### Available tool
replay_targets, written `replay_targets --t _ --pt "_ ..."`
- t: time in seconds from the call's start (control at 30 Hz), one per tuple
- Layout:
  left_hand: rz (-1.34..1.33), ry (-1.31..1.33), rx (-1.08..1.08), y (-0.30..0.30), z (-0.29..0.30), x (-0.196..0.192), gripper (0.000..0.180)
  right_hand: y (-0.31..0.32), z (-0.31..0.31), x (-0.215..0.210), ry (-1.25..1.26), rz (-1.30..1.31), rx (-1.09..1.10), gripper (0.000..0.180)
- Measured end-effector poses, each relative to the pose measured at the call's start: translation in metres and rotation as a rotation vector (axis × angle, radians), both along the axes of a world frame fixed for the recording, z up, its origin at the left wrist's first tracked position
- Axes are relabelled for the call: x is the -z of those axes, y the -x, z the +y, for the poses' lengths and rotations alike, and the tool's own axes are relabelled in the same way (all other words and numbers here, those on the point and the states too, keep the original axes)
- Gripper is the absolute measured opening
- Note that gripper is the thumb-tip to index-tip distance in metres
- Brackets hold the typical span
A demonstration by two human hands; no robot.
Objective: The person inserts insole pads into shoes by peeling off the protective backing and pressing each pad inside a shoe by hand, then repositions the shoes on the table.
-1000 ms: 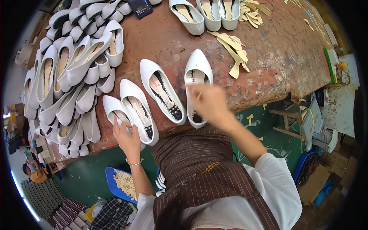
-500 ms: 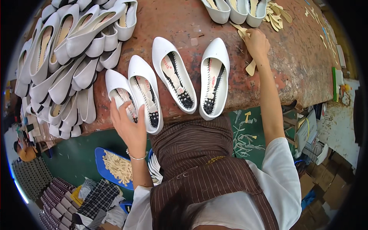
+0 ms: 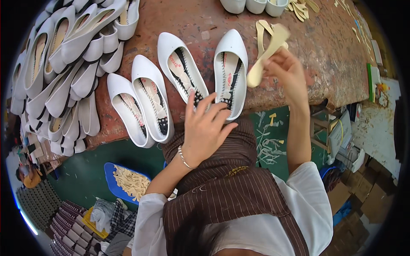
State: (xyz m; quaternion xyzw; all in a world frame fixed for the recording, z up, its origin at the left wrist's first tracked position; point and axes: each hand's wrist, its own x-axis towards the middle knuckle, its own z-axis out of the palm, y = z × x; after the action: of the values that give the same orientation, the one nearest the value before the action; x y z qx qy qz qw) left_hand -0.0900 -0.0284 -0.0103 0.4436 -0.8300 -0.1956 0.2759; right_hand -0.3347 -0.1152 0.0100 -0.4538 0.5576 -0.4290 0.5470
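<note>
Four white pointed flats lie side by side at the near table edge: a leftmost flat (image 3: 124, 96), a second flat (image 3: 147, 70), a third flat (image 3: 171, 47) and a rightmost flat (image 3: 232, 42). Stitched seams and printed linings show inside. My left hand (image 3: 205, 130), fingers spread, is over the heel ends of the third and rightmost flats; whether it touches them I cannot tell. My right hand (image 3: 292, 74) pinches a beige insole (image 3: 270, 54), slightly blurred, raised to the right of the rightmost flat. Behind it lie more beige insoles (image 3: 260, 36) on the table.
A tall heap of whitish flats (image 3: 64, 68) covers the table's left side. More white flats (image 3: 256, 6) stand at the far edge, beside a pile of insoles (image 3: 299, 10). A blue tray (image 3: 112, 181) of beige pieces sits below the worn reddish table (image 3: 192, 19).
My right hand has lifted an insole off the table and brought it nearer the rightmost flat. My left hand has moved right, from the two left flats to the other two.
</note>
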Motion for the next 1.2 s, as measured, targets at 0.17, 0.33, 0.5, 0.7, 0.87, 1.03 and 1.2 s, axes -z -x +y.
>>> replay_targets --t 0.17,0.33,0.5,0.7,0.87,1.03,1.2 --pt "0.004 0.061 -0.143 -0.014 0.006 -0.004 0.023 -0.027 0.03 0.04 -0.01 0.161 -0.145 0.024" --pt "0.057 0.0 -0.126 -0.014 0.013 -0.007 0.025 -0.039 0.045 0.047 -0.05 0.284 -0.189 0.02" --pt "0.002 -0.115 0.069 0.0 0.008 -0.008 0.03 -0.048 0.051 0.046 0.037 0.431 -0.164 0.016" --pt "-0.22 -0.298 0.206 0.014 -0.008 -0.002 0.025 -0.049 0.053 0.053 0.099 0.545 -0.172 0.015" --pt "-0.276 -0.359 0.208 0.017 -0.013 -0.005 0.022 -0.041 0.034 0.043 0.096 0.449 -0.201 0.019" --pt "-0.264 -0.331 0.197 0.018 -0.011 -0.005 0.02 -0.035 0.003 0.047 0.163 0.575 -0.149 0.022" --pt "-0.245 -0.33 0.18 0.02 -0.01 -0.003 0.02 -0.042 -0.002 0.05 0.156 0.801 -0.149 0.019"
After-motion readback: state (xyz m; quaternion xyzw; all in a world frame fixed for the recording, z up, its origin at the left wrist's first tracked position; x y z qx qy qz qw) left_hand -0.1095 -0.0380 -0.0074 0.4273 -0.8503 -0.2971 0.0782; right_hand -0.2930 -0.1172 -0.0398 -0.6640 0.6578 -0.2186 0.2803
